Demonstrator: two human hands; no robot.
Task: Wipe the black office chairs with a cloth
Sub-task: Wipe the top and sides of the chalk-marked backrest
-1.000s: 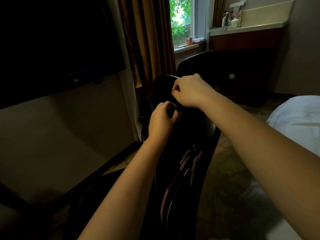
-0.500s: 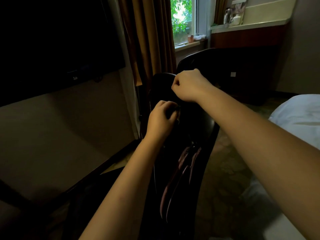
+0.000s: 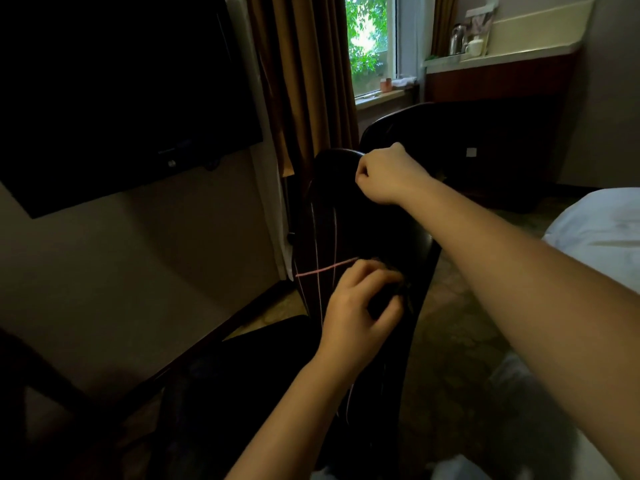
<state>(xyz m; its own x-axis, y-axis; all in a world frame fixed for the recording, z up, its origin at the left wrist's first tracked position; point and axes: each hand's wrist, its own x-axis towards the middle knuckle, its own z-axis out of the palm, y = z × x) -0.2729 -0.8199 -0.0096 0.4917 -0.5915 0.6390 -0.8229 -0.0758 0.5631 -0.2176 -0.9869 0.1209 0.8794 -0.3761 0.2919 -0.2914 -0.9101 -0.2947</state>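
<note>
A dark television (image 3: 121,91) hangs on the wall at ten o'clock, with a brown curtain (image 3: 304,81) beside it at twelve. In the centre stands the nearer black office chair (image 3: 417,289), glossy and very dark, its tall back running from the middle down to six o'clock. A dark cloth (image 3: 325,244) with thin pink lines lies spread down that back. The left hand (image 3: 360,306) sits just below centre, its fingers curled round a bunched part of the cloth. The right hand (image 3: 388,174), at one o'clock, is fisted at the chair's top rim, seemingly pinching the cloth's upper edge, though the dim light blurs this. A second black chair (image 3: 433,133) stands behind it, and a white bed (image 3: 595,230) shows at three o'clock.

A second ago both hands were close together near the top. The left has since dropped well down the back, stretching the cloth so its pink lines show, while the right stays put.
</note>
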